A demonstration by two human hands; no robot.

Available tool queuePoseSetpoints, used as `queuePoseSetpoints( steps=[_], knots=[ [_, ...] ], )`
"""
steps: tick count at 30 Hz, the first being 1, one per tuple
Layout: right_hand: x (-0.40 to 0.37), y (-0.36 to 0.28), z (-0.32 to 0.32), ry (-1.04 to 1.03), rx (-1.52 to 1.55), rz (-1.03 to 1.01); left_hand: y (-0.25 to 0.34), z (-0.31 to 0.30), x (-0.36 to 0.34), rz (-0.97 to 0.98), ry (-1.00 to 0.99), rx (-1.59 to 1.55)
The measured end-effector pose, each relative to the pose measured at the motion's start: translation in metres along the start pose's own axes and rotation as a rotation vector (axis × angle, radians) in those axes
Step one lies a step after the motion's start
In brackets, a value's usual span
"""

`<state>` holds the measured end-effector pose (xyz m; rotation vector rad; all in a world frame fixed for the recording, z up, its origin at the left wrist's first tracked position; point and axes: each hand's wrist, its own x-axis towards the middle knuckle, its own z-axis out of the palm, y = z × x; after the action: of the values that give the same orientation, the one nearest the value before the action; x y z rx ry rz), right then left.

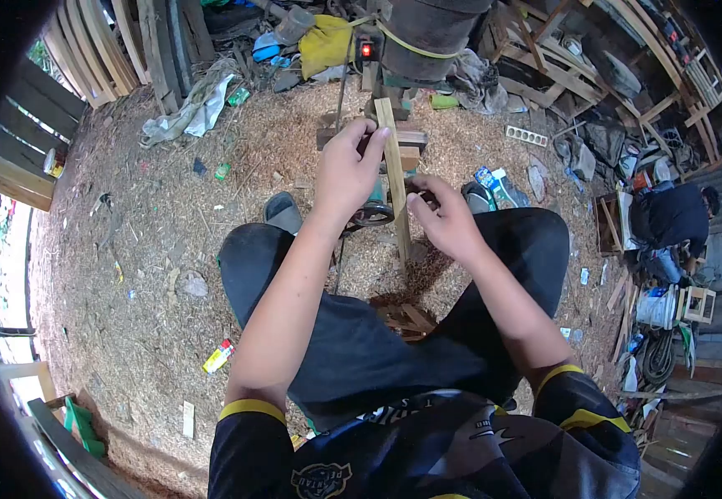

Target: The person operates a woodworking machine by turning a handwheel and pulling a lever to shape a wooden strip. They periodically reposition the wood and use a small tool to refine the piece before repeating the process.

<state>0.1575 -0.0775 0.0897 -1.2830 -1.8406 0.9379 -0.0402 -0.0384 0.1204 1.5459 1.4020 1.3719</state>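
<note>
A long, narrow wooden strip (395,170) stands in front of me, running from near the machine toward my knees. My left hand (350,166) is closed at its upper part, thumb along the left edge and fingers curled. Lower down, on the other side, my right hand (446,218) has bent fingers with a gap between thumb and forefinger. Its fingertips are at or very near the strip's right edge; whether they touch is hard to make out. Below my left hand is a dark handwheel (372,214), partly hidden by the hand and strip.
A dark drum-like container (427,37) and a switch box with a red light (367,50) stand ahead. Wood shavings (153,241) cover the ground. Scrap lumber (544,66) lies at upper right. Another person (672,218) bends over at the right. A yellow packet (218,356) lies at left.
</note>
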Motion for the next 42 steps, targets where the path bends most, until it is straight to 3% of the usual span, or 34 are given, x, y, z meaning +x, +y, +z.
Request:
queuePoseSetpoints(
  steps=[2,5,6,10,13,15,19,23,26,30,34,40,42],
  knots=[
    [0.010,0.003,-0.009,-0.065,0.006,-0.055,0.002,0.008,0.002,-0.001,0.008,-0.060],
    [0.019,-0.012,-0.028,-0.302,-0.024,0.050,0.009,0.016,0.007,-0.018,0.065,-0.133],
    [0.018,-0.006,-0.026,-0.298,0.081,0.001,0.013,0.017,0.010,-0.013,0.084,-0.149],
    [0.005,-0.003,-0.033,-0.322,0.499,0.192,0.019,0.020,0.020,-0.003,0.125,-0.209],
    [-0.002,-0.004,-0.035,-0.261,0.447,0.246,0.017,0.022,0.030,-0.023,0.091,-0.198],
    [0.000,0.002,-0.035,-0.347,0.419,0.169,0.009,0.026,0.037,-0.027,0.072,-0.153],
    [-0.001,0.013,-0.040,-0.253,0.489,0.134,0.004,0.041,0.034,0.003,-0.011,-0.218],
    [-0.004,0.028,-0.058,-0.136,0.493,0.194,-0.009,0.050,0.019,-0.062,-0.340,-0.140],
    [-0.003,0.040,-0.070,-0.094,0.664,0.281,-0.012,0.060,0.003,-0.139,-0.523,-0.049],
    [0.000,0.065,-0.068,0.065,0.604,0.279,-0.016,0.075,-0.008,-0.033,-0.794,0.072],
    [-0.001,0.069,-0.068,0.056,0.567,0.289,-0.020,0.094,-0.025,-0.021,-0.709,-0.024],
    [0.000,0.068,-0.065,0.074,0.510,0.263,-0.014,0.090,-0.017,-0.194,-0.766,0.190],
    [-0.001,0.070,-0.062,0.110,0.524,0.244,-0.022,0.092,-0.019,-0.140,-0.737,0.185]
  ],
)
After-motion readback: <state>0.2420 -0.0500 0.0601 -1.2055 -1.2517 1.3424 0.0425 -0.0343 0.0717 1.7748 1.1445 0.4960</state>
